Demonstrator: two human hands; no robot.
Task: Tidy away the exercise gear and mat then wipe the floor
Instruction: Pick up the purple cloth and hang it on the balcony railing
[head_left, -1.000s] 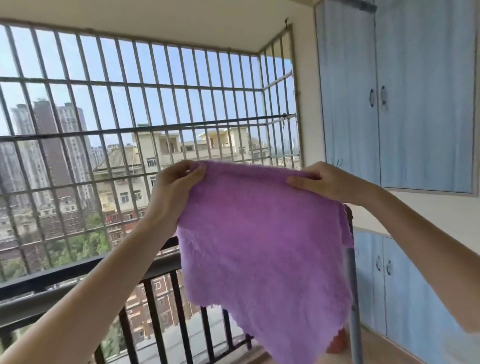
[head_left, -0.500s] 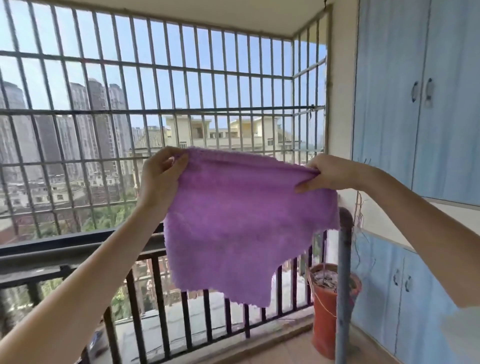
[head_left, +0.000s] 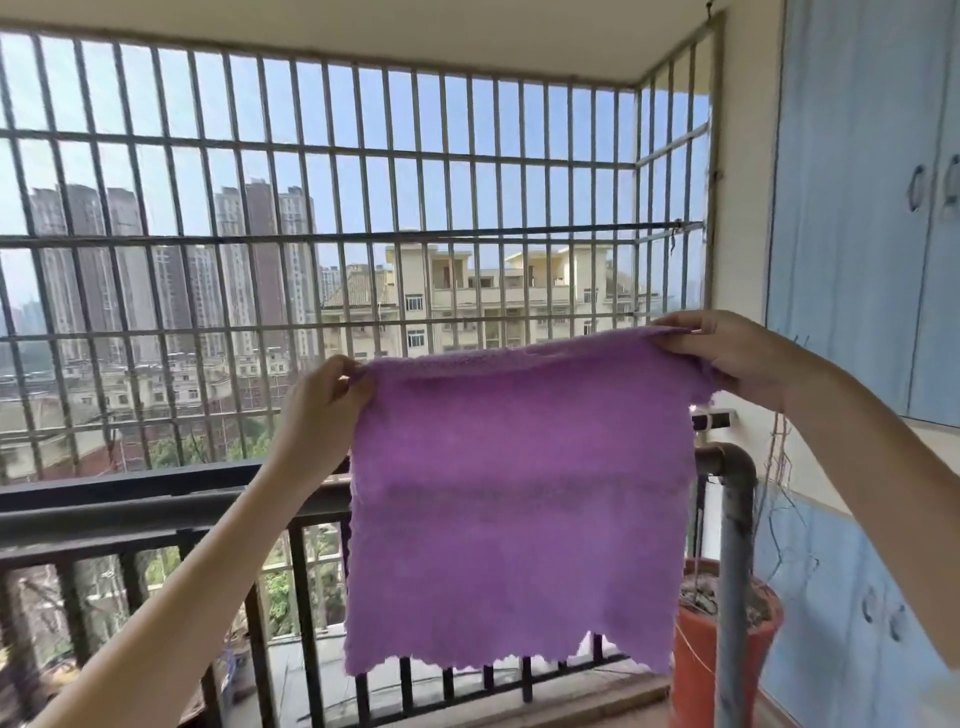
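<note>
A fluffy purple cloth (head_left: 519, 499) hangs flat, spread wide, its top corners pinched.

No writing, label, brand, number or sign can be read anywhere here, neither on the purple cloth (head_left: 519, 499) nor on the blue cabinet doors (head_left: 852, 208).

Both my forearms bare, no sleeves, no watch or rings showing on left hand (head_left: 324, 400) or right hand (head_left: 737, 358). Fingernails short, unpainted. Wrists plain.
</note>
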